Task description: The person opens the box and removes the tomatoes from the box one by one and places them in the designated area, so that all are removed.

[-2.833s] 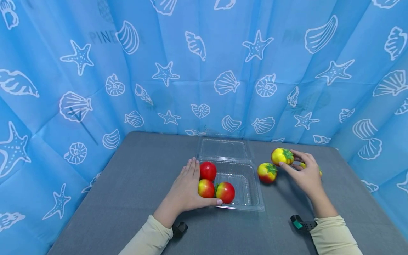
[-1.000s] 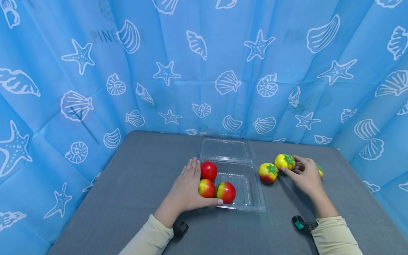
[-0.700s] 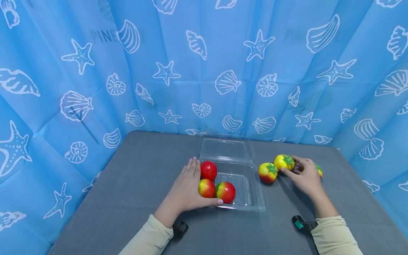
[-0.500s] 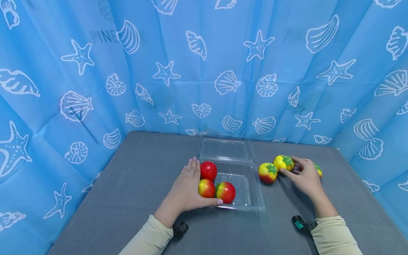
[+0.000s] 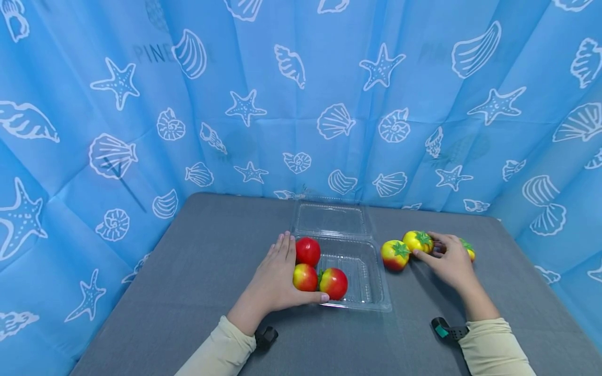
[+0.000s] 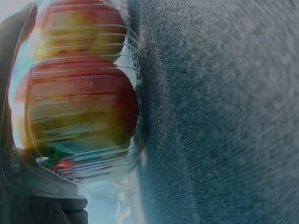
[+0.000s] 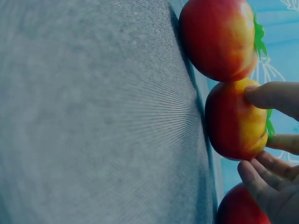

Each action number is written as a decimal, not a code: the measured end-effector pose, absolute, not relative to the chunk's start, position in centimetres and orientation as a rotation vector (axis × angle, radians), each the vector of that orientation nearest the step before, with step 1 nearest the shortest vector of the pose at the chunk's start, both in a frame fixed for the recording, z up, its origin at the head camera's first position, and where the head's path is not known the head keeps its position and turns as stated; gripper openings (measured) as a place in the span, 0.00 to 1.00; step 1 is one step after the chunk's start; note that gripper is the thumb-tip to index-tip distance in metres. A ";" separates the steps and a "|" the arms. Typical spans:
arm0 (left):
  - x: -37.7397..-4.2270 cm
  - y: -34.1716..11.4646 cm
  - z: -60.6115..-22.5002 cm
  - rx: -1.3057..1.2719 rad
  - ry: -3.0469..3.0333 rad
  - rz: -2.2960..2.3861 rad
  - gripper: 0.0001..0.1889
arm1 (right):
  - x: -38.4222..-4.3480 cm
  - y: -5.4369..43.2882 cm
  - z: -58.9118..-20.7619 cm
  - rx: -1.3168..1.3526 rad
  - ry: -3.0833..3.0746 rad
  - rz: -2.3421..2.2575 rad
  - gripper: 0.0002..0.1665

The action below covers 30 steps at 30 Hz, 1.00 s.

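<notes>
A clear plastic container stands mid-table with its hinged lid folded back. Three red and yellow toy tomatoes sit in its left part. My left hand rests along the container's left side, fingers straight, thumb on the front edge. My right hand pinches another toy tomato between thumb and fingertips. In the right wrist view this tomato is at table level and touches its neighbour. That neighbour, a yellow-topped tomato, lies just left of it. A further tomato is mostly hidden behind the right hand.
The container's lid lies flat toward the back of the grey table. A blue curtain with white shells and starfish hangs close behind and around the table.
My right hand has lowered the pinched toy tomato from above the table down beside its neighbour, then shifted slightly. The left hand and the container have stayed in place.
</notes>
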State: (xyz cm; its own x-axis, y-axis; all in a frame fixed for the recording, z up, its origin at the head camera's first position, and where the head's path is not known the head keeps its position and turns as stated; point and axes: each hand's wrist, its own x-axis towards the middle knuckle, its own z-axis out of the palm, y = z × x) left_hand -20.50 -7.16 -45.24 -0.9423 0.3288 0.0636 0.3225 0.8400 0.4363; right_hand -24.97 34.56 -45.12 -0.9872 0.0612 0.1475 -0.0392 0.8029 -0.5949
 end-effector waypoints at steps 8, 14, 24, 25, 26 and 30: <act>-20.5 -7.2 -45.3 0.530 3.002 0.697 0.73 | -25.0 34.8 -45.1 -0.011 -2.841 0.928 0.45; -20.6 -7.2 -45.4 0.532 3.003 0.694 0.73 | -24.9 34.6 -44.9 -0.023 -2.835 0.937 0.45; -20.6 -7.2 -45.4 0.536 3.004 0.701 0.73 | -24.9 34.6 -44.9 -0.025 -2.827 0.923 0.45; -20.6 -7.2 -45.4 0.535 3.003 0.704 0.73 | -24.8 34.6 -44.8 -0.026 -2.825 0.927 0.45; -20.6 -7.2 -45.3 0.539 3.003 0.708 0.73 | -24.8 34.6 -44.8 -0.026 -2.822 0.933 0.44; -20.5 -7.2 -45.2 0.540 3.001 0.709 0.72 | -24.8 34.5 -44.6 -0.026 -2.811 0.951 0.44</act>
State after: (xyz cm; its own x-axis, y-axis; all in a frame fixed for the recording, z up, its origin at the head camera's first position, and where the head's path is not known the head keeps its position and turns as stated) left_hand -20.54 -7.15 -45.23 -0.9403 0.3335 0.0676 0.3285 0.8379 0.4360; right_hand -24.80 34.50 -44.63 -0.9847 0.0722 0.1587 -0.0391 0.7959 -0.6042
